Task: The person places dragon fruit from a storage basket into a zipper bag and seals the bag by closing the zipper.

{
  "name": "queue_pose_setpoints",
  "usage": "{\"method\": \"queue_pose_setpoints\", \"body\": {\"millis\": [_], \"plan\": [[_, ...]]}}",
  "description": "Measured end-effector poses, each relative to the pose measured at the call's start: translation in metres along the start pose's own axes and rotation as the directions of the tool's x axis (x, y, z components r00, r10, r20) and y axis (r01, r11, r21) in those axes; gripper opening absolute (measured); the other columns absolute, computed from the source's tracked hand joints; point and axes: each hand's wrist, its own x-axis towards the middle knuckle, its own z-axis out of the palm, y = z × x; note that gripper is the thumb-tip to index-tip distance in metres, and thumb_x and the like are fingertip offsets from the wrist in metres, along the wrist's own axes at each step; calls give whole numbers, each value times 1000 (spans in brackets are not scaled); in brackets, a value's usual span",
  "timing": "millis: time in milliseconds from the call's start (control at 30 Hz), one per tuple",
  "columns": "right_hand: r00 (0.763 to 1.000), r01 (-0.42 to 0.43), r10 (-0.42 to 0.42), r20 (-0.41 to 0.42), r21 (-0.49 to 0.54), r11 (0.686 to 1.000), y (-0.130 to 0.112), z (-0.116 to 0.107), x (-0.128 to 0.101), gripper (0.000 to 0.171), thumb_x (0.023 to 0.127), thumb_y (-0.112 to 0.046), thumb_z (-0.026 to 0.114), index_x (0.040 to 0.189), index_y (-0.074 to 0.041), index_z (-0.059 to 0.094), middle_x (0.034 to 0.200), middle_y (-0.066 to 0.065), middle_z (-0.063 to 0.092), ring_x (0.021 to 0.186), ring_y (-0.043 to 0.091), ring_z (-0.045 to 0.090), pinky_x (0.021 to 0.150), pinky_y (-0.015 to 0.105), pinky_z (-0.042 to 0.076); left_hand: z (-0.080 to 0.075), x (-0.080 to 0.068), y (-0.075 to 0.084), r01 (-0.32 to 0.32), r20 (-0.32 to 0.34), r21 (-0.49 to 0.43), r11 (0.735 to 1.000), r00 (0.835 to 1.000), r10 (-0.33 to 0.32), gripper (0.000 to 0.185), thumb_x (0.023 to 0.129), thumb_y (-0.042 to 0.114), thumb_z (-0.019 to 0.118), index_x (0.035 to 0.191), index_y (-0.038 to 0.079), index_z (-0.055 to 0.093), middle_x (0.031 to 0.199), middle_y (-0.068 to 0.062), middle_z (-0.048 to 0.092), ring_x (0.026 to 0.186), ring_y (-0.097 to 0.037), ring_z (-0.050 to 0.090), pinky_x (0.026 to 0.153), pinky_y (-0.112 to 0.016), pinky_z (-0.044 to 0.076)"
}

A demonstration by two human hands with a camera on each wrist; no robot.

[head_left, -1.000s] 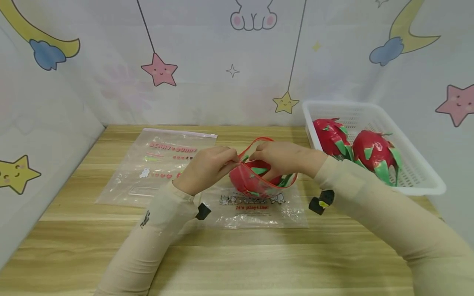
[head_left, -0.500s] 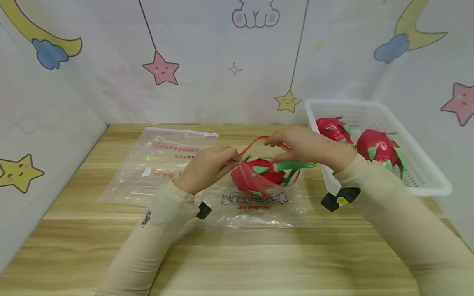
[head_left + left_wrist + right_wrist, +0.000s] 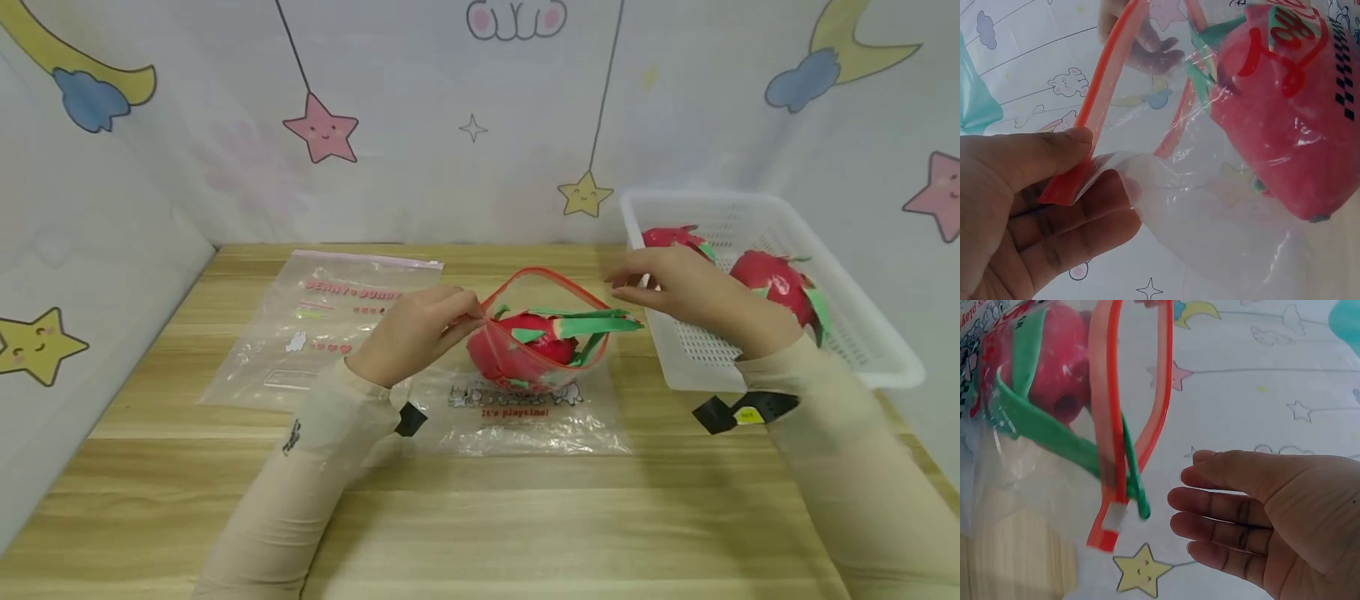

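A red toy dragon fruit with green leaves lies inside a clear zip bag on the wooden table. The bag's red zip rim stands open in a loop. My left hand pinches the rim's left corner between thumb and fingers; the left wrist view shows the pinched red strip and the fruit through the film. My right hand hovers with fingers loosely straight, just right of the bag and touching nothing. In the right wrist view its fingers are apart from the rim.
A white plastic basket at the right holds two more dragon fruits; my right hand is by its left wall. A second clear printed bag lies flat at the left. Printed curtain walls close in the back and sides.
My right hand came out of the bag's mouth, let go of the rim and moved right toward the basket. My left hand kept its pinch; the fruit stays in the bag.
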Motion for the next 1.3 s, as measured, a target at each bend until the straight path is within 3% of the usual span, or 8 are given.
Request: {"method": "queue_pose_setpoints", "body": {"millis": [133, 333, 833, 1033, 1300], "plan": [[998, -70, 70, -4, 4, 998, 10, 4, -10, 26, 87, -18, 71, 111, -9, 70, 102, 7, 72, 88, 19, 61, 74, 37, 53, -1, 1, 1, 4, 1, 0, 1000, 1000, -4, 15, 81, 7, 75, 84, 6, 61, 76, -4, 67, 66, -14, 61, 62, -26, 53], [995, -97, 97, 6, 49, 994, 17, 12, -21, 26, 85, -16, 73, 110, -10, 71, 106, 8, 72, 96, 24, 64, 82, 45, 55, 0, 2, 0, 9, -8, -6, 1000, 1000, -9, 15, 80, 7, 76, 83, 7, 61, 74, -3, 66, 65, -12, 59, 60, -26, 51], [999, -30, 33, -41, 56, 998, 29, 31, -27, 24, 83, -7, 73, 107, -5, 71, 107, 13, 71, 99, 28, 62, 86, 48, 52, -1, 0, -2, 21, -18, -13, 1000, 1000, -21, 17, 78, 6, 77, 84, 6, 62, 76, -4, 68, 65, -13, 60, 60, -26, 51], [992, 19, -15, -122, 33, 999, 32, 42, -26, 20, 79, -7, 77, 99, -5, 74, 96, 11, 73, 87, 25, 62, 78, 43, 50, -1, 2, -1, 28, -11, -9, 1000, 1000, -28, 15, 79, 7, 76, 84, 7, 62, 75, -3, 68, 64, -13, 59, 60, -27, 51], [976, 43, -41, -212, 6, 999, 37, 51, -31, 18, 77, -1, 76, 95, -2, 74, 88, 10, 73, 84, 26, 63, 73, 41, 50, 0, 1, -2, 23, -12, -15, 1000, 1000, -23, 15, 80, 8, 76, 84, 6, 62, 75, -3, 67, 65, -13, 59, 61, -27, 51]]}}
